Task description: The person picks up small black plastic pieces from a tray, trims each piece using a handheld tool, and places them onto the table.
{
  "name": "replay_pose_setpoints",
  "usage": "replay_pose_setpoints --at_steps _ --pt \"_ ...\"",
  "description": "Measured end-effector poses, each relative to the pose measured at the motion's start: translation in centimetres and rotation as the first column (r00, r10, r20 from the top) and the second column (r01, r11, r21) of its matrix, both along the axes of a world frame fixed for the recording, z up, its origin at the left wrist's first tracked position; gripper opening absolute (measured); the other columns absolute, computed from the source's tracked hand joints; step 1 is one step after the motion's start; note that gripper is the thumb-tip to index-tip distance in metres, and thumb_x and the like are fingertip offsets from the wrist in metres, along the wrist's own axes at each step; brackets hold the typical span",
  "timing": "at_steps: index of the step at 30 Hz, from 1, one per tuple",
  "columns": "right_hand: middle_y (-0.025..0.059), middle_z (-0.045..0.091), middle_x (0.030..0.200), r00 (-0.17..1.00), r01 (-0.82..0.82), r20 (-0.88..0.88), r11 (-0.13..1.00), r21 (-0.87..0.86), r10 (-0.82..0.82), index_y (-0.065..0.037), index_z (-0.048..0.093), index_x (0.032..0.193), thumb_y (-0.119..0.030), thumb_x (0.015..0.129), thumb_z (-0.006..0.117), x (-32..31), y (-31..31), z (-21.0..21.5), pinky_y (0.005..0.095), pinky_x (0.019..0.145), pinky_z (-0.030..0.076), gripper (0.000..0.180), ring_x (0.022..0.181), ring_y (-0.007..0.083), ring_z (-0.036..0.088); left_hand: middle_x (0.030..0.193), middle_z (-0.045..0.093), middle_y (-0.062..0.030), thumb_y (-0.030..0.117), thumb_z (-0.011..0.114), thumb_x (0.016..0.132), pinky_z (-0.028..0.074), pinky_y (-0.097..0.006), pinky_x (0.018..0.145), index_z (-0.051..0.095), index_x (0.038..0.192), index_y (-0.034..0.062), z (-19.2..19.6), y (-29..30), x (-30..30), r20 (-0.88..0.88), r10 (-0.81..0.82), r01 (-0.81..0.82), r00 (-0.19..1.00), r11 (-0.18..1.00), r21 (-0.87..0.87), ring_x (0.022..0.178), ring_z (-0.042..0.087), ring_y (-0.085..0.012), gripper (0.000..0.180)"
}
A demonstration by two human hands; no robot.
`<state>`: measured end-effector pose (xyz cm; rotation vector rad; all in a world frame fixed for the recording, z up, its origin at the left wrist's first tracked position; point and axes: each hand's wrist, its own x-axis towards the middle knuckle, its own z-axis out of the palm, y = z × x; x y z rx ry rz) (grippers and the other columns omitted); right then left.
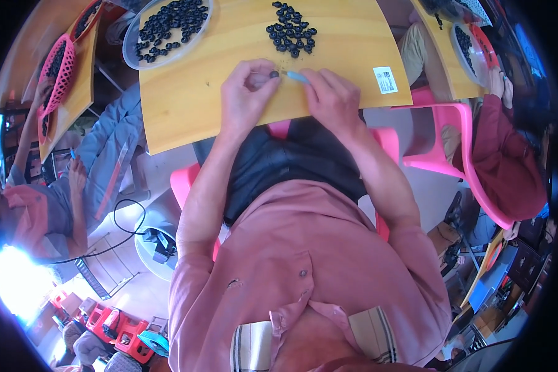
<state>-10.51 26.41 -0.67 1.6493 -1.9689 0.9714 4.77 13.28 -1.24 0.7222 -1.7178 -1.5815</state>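
Note:
Between the thumb and fingers of my left hand [247,93] is pinched a small round black part [274,74]. My right hand [336,98] grips a light-blue-handled tool [297,77], its thin tip pointing left at the black part; whether the two touch is too small to tell. Both hands are just above the near edge of the wooden table [192,115]. A loose pile of similar black parts [292,32], some showing a hole, lies beyond my hands. Tiny dark crumbs are scattered between that pile and my fingers.
A clear round tub [128,46] of black parts stands at the table's far left. A white label [385,80] is stuck at the right edge. People work at side tables, with a pink basket [61,77] on the left and a pink chair [468,139] at right.

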Motion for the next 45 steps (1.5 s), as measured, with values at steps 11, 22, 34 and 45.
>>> replay_pose_setpoints --at_steps 11,22,34,45 --pt "0.0054 0.062 0.077 0.999 -0.03 -0.016 0.996 0.083 0.032 -0.01 0.075 0.107 -0.006 0.082 0.078 0.41 0.19 0.08 0.0388 0.058 0.053 0.025 0.068 0.0264 0.067 0.102 0.069 -0.0039 -0.002 0.081 0.089 0.056 -0.024 0.08 0.072 0.114 -0.0004 -0.3 -0.04 0.13 0.03 -0.033 0.035 0.999 0.998 -0.053 0.088 0.067 -0.0095 0.026" --pt "0.007 0.062 0.076 1.0 -0.027 0.009 0.998 0.057 0.027 -0.009 0.075 0.108 -0.006 0.083 0.077 0.35 0.07 0.14 0.0393 0.057 0.053 0.025 0.066 0.0278 0.067 0.099 0.069 -0.0028 -0.002 0.081 0.089 0.056 -0.024 0.081 0.07 0.12 0.0014 0.23 0.44 0.07 -0.004 -0.02 0.02 1.0 1.0 0.011 0.088 0.067 -0.0094 0.034" --pt "0.0053 0.062 0.076 0.998 -0.035 -0.042 0.997 0.062 0.037 -0.009 0.076 0.108 -0.005 0.081 0.079 0.66 0.16 0.11 0.038 0.057 0.053 0.028 0.066 0.0257 0.067 0.1 0.069 -0.0028 -0.004 0.081 0.088 0.057 -0.024 0.082 0.07 0.121 0.0014 0.09 0.32 0.16 0.035 -0.024 0.024 0.999 1.0 -0.018 0.09 0.067 -0.0096 0.035" --pt "0.0045 0.06 0.073 0.999 0.048 0.005 0.994 0.093 -0.049 -0.01 0.073 0.102 -0.012 0.087 0.075 0.15 -0.17 -0.18 0.038 0.055 0.054 0.015 0.066 0.0233 0.069 0.099 0.069 -0.0032 -0.003 0.081 0.09 0.057 -0.024 0.082 0.068 0.122 0.0011 0.55 0.59 0.34 0.009 -0.029 0.029 1.0 0.999 0.014 0.089 0.067 -0.0092 0.035"
